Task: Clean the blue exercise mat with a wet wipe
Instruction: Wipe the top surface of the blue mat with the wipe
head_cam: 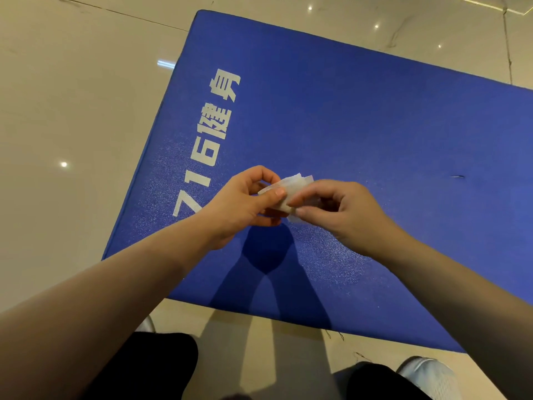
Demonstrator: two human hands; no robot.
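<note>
A blue exercise mat with white printed characters lies flat on the floor and fills most of the view. Above its near part I hold a folded white wet wipe between both hands. My left hand pinches the wipe's left side with thumb and fingers. My right hand pinches its right edge with thumb and forefinger. The wipe is off the mat; the hands' shadow falls on the mat below them.
Glossy beige floor tiles surround the mat. My dark trouser legs and a light shoe are at the bottom edge. A small dark mark sits on the mat at the right.
</note>
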